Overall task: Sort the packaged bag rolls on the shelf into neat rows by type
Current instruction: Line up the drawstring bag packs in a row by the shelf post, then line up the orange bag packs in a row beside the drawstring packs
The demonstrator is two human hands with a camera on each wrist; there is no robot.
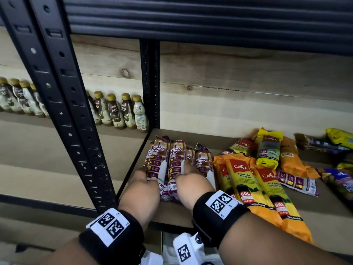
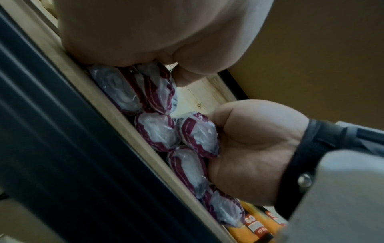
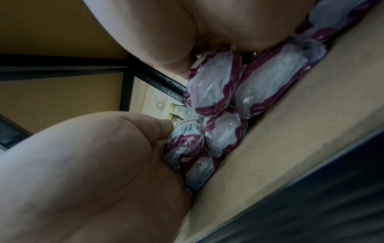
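Observation:
Purple-and-white drawstring bag rolls (image 1: 202,163) lie stacked lengthwise at the left end of the shelf board (image 1: 172,215); their round ends (image 2: 158,131) face me. My left hand (image 1: 147,178) grips the upper left roll (image 1: 157,161), thumb on top. My right hand (image 1: 183,174) grips the upper roll beside it (image 1: 176,161). The right wrist view shows the left hand (image 3: 93,164) against the stack's left side and roll ends (image 3: 212,92) beneath the right palm. Orange 60L packs (image 1: 246,180) lie just right of the stack.
A yellow 25L pack (image 1: 268,150), a flat purple pack (image 1: 298,181) and mixed packs (image 1: 340,142) are scattered further right. A black upright (image 1: 76,131) borders the bay on the left. Several gold-capped bottles (image 1: 122,111) stand in the neighbouring bay.

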